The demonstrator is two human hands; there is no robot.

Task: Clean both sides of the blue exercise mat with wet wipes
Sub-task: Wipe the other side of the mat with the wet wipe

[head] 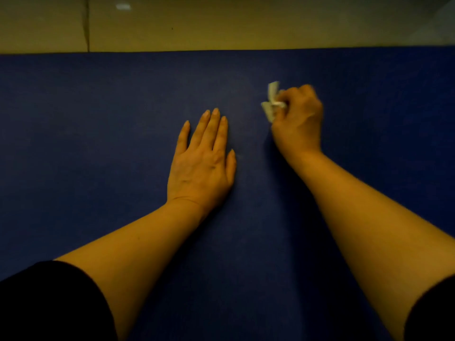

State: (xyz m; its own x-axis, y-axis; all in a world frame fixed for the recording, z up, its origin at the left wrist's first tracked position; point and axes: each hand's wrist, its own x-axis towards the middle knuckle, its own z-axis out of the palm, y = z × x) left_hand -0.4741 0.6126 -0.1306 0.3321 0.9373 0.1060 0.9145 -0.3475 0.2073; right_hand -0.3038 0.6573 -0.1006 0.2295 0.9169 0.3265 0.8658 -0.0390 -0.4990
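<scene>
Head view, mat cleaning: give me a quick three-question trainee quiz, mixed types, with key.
1. True or false: the left hand lies flat with straight fingers on the mat.
2. What does the right hand hold?
A. a spray bottle
B. a crumpled wipe
C. a brush
3. Fill in: beyond the mat's far edge lies a pale ____.

Key:
1. True.
2. B: the fingers curl round the wipe, which sticks out on the hand's left side.
3. Floor.
</scene>
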